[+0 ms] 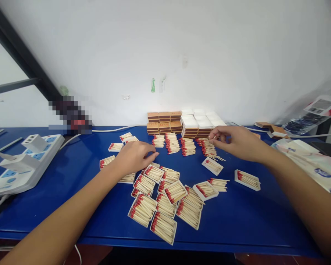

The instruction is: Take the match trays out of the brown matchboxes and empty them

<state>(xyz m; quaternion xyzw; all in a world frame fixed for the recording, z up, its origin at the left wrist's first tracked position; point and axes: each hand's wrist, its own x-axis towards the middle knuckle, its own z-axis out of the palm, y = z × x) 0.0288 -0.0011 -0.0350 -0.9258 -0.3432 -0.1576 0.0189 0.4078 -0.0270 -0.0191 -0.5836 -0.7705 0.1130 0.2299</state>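
My right hand (pixel 233 140) is at the rightmost loose pile of red-tipped matches (pixel 208 148), thumb and forefinger pinched on matches at its upper edge. What lies between the fingertips is mostly hidden. My left hand (pixel 138 156) hovers left of the other loose matches (pixel 172 143), fingers bent, thumb and forefinger apart with nothing visible between them. Below it, filled matchbox trays (pixel 163 228) overlap in a heap. A sparsely filled tray (pixel 212 166) lies just below my right hand, with another tray (pixel 247 180) farther right.
Brown matchboxes (pixel 164 127) and upturned white trays (pixel 202 120) are stacked against the wall. On the left lies a white power strip (pixel 48 156) with plugged adapters. Plastic packaging (pixel 306 154) sits at right. Cables run along the back of the blue table (pixel 99 217).
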